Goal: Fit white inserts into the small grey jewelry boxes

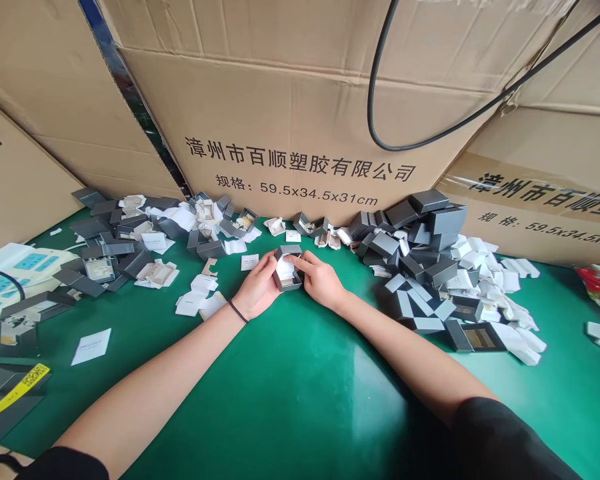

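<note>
A small dark grey gift box (289, 250) stands open in the middle of the green table, with a white lining inside. My left hand (259, 288) wraps around its left side, thumb along the edge. From the right, my right hand (322, 279) grips the same box, its index finger reaching into the white lining; its other fingers are curled and partly hidden. A white printed card (249, 262) lies just left of the box. Folded white paper pieces (196, 293) rest on the table near my left wrist.
Grey boxes (433, 223) and white paper inserts (515, 313) are heaped at the right. More opened boxes (105, 250) lie at the left, near a white power strip (30, 263). Large cartons (290, 100) stand behind, and a black cable (430, 141) hangs in front of them.
</note>
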Demonstrator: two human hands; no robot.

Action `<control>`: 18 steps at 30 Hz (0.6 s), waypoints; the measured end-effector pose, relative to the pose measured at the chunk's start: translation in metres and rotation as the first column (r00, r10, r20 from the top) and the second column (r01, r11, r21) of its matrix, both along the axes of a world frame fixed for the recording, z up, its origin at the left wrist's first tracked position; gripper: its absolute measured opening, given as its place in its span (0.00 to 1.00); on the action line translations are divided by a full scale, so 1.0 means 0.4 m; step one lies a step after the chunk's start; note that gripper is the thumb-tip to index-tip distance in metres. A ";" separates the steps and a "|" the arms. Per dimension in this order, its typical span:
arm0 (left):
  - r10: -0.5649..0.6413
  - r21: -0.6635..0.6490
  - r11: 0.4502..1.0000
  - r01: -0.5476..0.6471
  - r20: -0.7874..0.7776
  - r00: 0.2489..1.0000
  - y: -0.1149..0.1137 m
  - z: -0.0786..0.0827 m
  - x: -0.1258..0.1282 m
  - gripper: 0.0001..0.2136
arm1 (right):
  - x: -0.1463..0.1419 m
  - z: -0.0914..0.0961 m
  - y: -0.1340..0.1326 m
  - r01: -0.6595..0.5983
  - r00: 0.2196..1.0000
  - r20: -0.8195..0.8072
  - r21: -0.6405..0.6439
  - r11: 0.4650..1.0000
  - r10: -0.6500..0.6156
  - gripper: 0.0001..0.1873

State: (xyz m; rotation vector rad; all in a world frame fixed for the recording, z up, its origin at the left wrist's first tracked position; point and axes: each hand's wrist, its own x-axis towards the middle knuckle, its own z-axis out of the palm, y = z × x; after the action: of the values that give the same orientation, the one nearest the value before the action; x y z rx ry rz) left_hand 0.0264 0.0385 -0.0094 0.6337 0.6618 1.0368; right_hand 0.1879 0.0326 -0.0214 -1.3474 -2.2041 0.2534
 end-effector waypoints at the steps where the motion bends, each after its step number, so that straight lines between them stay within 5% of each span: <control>1: -0.001 -0.001 1.000 0.001 0.017 1.000 0.000 0.000 -0.001 0.10 | 0.001 -0.002 0.002 -0.020 0.999 -0.028 0.019 1.000 0.021 0.29; 4: -0.003 -0.021 1.000 0.005 0.097 0.995 -0.001 0.004 -0.008 0.11 | 0.008 -0.012 0.006 -0.046 0.973 -0.220 0.122 0.992 0.072 0.26; 8: 0.125 -0.125 0.987 -0.099 0.213 0.969 -0.007 0.018 -0.036 0.13 | 0.019 -0.023 0.018 0.096 0.913 -0.406 0.136 0.986 -0.033 0.22; 12: 0.277 -0.210 0.950 -0.229 0.236 0.932 -0.009 0.024 -0.061 0.13 | 0.011 -0.034 0.035 0.097 0.986 -0.142 0.083 0.992 -0.085 0.21; 18: 0.116 -0.254 0.966 -0.050 0.250 0.961 -0.009 0.022 -0.047 0.14 | -0.007 -0.029 0.019 0.104 0.991 0.079 0.086 0.991 -0.110 0.15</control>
State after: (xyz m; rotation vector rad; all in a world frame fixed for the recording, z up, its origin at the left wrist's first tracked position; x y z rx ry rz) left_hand 0.0075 0.0348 -0.0005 0.2468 0.5743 1.0747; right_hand 0.1850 0.0404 -0.0328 -1.4493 -2.1758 0.0678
